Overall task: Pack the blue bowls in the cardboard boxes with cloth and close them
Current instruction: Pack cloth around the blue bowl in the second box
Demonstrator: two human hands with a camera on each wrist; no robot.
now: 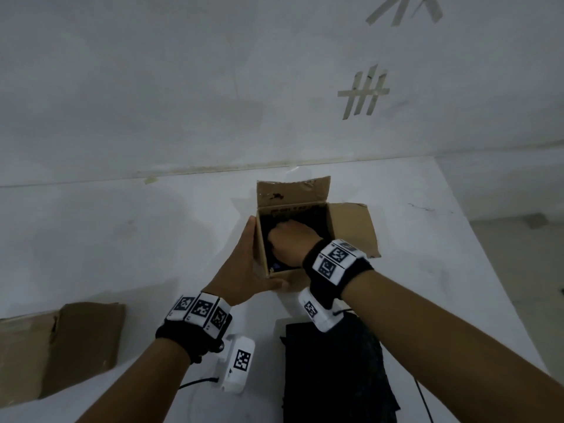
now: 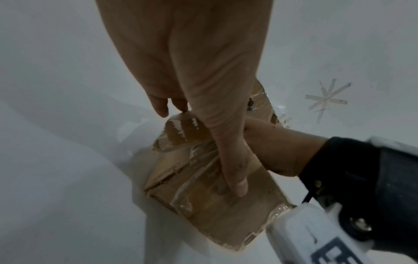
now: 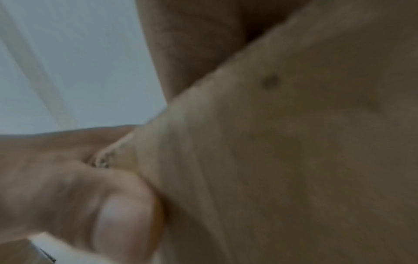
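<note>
A white surface [image 1: 122, 239] meets a pale wall marked with tape strips [image 1: 363, 93]. The open cardboard box [image 1: 335, 227] stands mid-surface, flaps up; the left hand [image 1: 244, 270] grips its near corner. The right hand [image 1: 290, 239] reaches inside onto dark cloth [image 1: 317, 221], its fingers hidden, its grasp unclear. A folded cloth [image 1: 335, 377] lies nearer, a flattened box [image 1: 61, 346] at left.
</note>
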